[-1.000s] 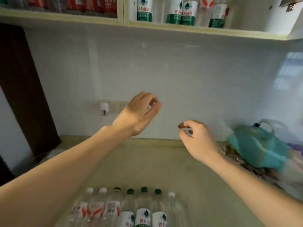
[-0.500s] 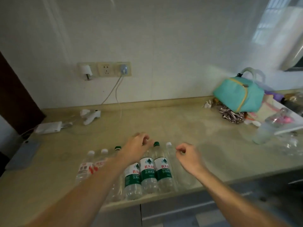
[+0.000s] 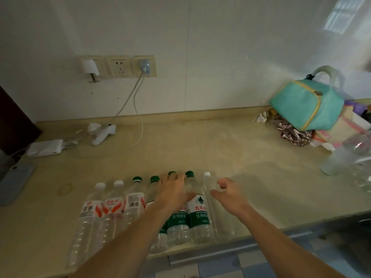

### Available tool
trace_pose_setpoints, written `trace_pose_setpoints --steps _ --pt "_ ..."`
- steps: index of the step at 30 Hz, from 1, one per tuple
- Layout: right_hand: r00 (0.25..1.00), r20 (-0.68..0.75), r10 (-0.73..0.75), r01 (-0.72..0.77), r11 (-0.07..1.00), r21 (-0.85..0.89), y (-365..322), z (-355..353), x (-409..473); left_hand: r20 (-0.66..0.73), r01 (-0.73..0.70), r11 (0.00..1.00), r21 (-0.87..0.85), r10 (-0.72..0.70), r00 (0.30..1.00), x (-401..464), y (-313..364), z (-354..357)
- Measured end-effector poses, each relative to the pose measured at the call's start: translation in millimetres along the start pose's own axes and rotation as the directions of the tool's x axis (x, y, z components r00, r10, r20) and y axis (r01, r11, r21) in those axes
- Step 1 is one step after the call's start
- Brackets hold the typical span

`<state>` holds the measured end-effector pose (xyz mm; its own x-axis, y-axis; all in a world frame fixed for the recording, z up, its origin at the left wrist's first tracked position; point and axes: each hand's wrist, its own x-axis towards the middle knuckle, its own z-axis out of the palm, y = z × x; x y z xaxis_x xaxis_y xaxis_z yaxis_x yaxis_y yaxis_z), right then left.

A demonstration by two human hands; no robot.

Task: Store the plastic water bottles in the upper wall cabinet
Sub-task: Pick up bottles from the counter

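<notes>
Bottles (image 3: 197, 215) lie beneath the left hand (image 3: 173, 194) fingers, spread on them; right hand (image 3: 230, 195) hovers, released.

Left hand (image 3: 174, 194) rests on green-capped bottles (image 3: 197, 211); right hand (image 3: 230, 195) hovers beside.

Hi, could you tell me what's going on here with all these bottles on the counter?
A person is reaching down to a row of seven plastic water bottles lying side by side near the front edge of the counter. The left hand rests over the green-capped bottles in the middle, and the right hand hovers with loosely spread fingers above the label-free bottle at the right end. Neither hand has lifted a bottle yet. A teal bag sits at the back right.
</notes>
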<state>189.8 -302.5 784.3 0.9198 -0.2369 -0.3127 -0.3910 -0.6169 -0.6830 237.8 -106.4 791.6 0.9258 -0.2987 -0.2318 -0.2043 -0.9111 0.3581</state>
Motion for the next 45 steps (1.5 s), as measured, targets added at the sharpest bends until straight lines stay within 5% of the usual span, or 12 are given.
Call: trace_pose_setpoints --steps 10,15,22,30,36,45 --pt "0.97 0.213 0.118 -0.126 0.992 0.028 8 13 57 0.126 -0.003 0.989 0.15 -0.016 0.992 39 7 23" --pt "0.966 0.231 0.112 -0.144 0.981 0.129 12 13 61 0.191 0.032 0.998 0.046 -0.04 0.981 47 5 31" --pt "0.991 0.102 0.092 -0.116 0.957 0.267 26 0 47 0.188 0.114 0.969 -0.219 -0.072 0.979 41 17 30" --pt "0.965 -0.207 -0.158 0.194 0.967 0.165 14 -41 25 -0.016 -0.035 0.88 -0.474 0.031 0.999 37 56 7" --pt "0.882 -0.38 -0.278 0.33 0.941 0.077 14 -52 9 -0.176 -0.197 0.856 -0.479 0.126 0.976 36 56 -9" --pt "0.9 -0.329 -0.287 0.326 0.943 0.069 18 -47 3 -0.214 -0.236 0.867 -0.44 0.154 0.965 28 38 -1"
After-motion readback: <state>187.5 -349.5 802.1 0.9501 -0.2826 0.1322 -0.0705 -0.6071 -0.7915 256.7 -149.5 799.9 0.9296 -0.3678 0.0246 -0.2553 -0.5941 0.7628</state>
